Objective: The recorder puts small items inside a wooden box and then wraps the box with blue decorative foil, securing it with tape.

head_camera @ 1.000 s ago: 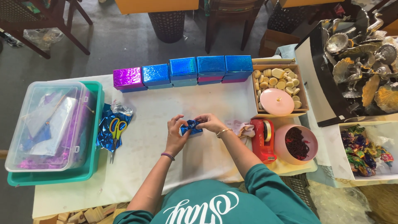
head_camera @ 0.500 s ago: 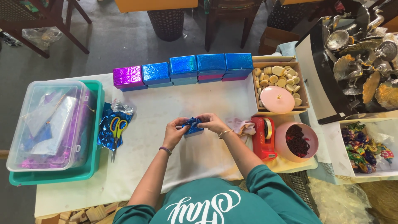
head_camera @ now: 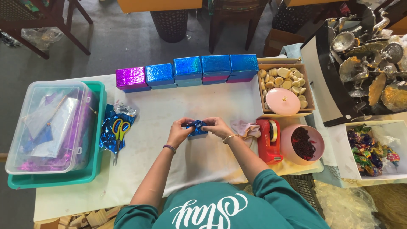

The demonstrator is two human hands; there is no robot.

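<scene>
Both of my hands grip a small bundle of shiny blue foil (head_camera: 197, 127) just above the white table top (head_camera: 148, 178). My left hand (head_camera: 179, 132) pinches its left side and my right hand (head_camera: 217, 126) closes on its right side. What the foil covers is hidden. Behind it stands a row of foil-wrapped boxes: one purple (head_camera: 132, 78) and several blue (head_camera: 216, 65). A crumpled pale cloth (head_camera: 247, 128) lies just right of my right hand.
Scissors with yellow and green handles (head_camera: 118, 131) lie on blue foil scraps at left, beside a clear lidded tub (head_camera: 48, 127) in a green tray. At right: a red tape dispenser (head_camera: 269, 142), a pink bowl (head_camera: 303, 144), a box of pale round pieces with a pink lid (head_camera: 283, 101), wrapped sweets (head_camera: 369, 152) and metal ornaments.
My hands have kept working the blue foil bundle, turning and folding it in place; they sit slightly closer together. Nothing else on the table has moved.
</scene>
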